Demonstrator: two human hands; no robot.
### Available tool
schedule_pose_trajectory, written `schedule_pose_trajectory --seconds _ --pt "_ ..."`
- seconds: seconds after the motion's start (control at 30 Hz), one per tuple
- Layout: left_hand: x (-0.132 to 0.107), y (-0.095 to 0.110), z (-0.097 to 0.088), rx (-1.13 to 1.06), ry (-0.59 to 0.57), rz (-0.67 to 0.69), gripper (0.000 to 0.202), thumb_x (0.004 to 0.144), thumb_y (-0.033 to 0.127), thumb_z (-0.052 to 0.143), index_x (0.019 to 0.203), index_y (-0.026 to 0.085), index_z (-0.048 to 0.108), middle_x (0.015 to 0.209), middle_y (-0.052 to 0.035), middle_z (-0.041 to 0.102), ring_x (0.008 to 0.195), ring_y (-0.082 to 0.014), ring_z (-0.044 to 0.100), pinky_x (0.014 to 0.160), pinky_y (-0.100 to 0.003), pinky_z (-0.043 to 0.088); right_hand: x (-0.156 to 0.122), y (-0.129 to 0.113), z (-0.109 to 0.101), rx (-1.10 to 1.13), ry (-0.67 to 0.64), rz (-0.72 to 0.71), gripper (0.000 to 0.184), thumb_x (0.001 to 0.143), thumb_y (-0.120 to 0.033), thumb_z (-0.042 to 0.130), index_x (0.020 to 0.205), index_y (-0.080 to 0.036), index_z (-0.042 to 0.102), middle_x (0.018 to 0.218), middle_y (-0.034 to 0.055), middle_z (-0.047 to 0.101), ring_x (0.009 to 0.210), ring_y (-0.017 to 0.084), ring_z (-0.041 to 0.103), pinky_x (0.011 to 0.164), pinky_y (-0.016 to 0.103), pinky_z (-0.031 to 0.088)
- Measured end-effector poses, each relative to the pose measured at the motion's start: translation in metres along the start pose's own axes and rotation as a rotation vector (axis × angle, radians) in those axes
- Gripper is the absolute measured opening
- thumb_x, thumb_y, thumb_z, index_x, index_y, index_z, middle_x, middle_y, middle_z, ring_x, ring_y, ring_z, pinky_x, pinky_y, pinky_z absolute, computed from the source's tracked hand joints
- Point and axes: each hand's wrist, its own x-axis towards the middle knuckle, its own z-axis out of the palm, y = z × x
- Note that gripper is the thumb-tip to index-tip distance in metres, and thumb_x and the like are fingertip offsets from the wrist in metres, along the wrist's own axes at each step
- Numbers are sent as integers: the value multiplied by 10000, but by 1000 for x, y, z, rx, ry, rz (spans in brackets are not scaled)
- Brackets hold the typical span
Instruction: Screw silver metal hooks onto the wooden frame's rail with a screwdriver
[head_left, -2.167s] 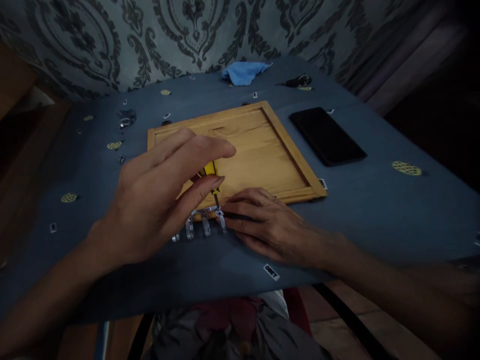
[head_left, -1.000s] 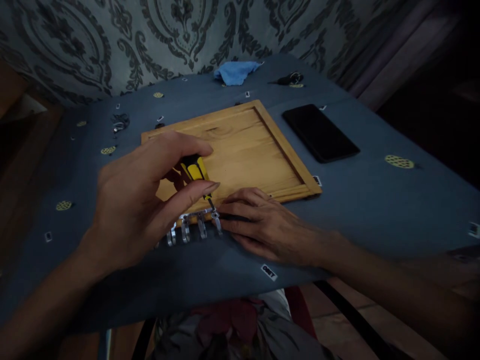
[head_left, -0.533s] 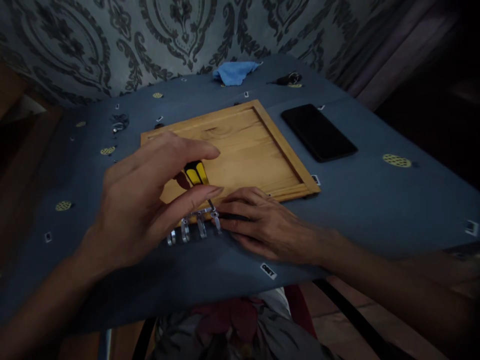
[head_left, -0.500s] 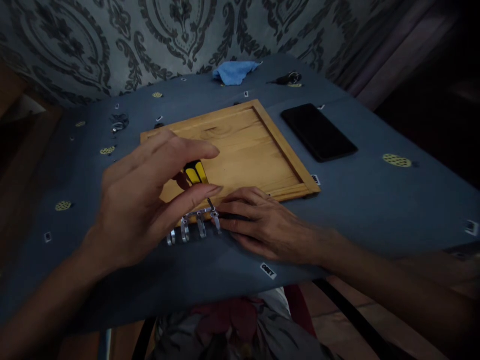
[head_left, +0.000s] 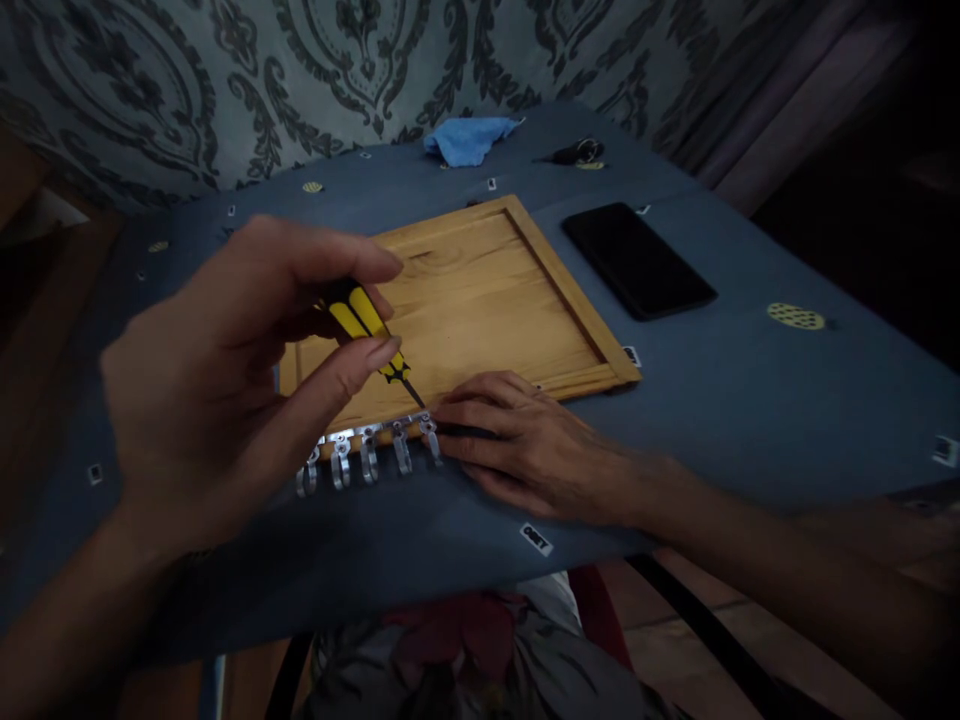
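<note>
My left hand (head_left: 202, 370) pinches a small screwdriver (head_left: 364, 325) with a yellow and black handle between thumb and fingers. Its dark shaft slants down to the right, the tip at the right end of a silver hook rail (head_left: 369, 438). That rail, with several metal hooks, lies along the near edge of a framed wooden board (head_left: 465, 300). My right hand (head_left: 532, 450) lies at the board's near edge, its closed fingertips against the rail's end. Between its fingers shows a dark strip that I cannot make out.
A black phone (head_left: 639, 262) lies right of the board on the blue patterned tablecloth (head_left: 720, 400). Farther back are a blue cloth (head_left: 471, 140) and a small dark object (head_left: 577, 152). A patterned curtain (head_left: 360, 60) hangs behind the table.
My left hand has shifted left and the screwdriver leans further over, showing more of its handle. More of the hooks are uncovered. My right hand stays put.
</note>
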Motion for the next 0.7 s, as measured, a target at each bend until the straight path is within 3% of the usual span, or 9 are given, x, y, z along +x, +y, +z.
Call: schedule_pose_trajectory --seconds 0.1,0.27,0.7 --pt "0 -2 3 24 -2 70 257 872 204 720 1115 259 656 1037 24 719 967 -164 703 782 -289 591 0 0 0 3 -8 9 299 983 -197 506 1232 -144 663 1287 113 651 1206 287 503 1035 491 454" --pt "1 -3 6 -3 -34 80 284 856 148 729 1111 245 651 1041 44 707 942 -119 685 795 -235 591 1 -1 -1 10 -15 19 304 979 -194 506 1235 -160 665 1275 111 657 1206 283 507 1035 495 456" --pt "-3 -3 7 65 -29 125 308 860 180 747 1134 274 642 1050 44 723 904 -139 697 787 -289 572 0 -1 -1 22 -20 7 310 984 -206 504 1243 -142 663 1275 112 654 1209 287 494 1054 495 443"
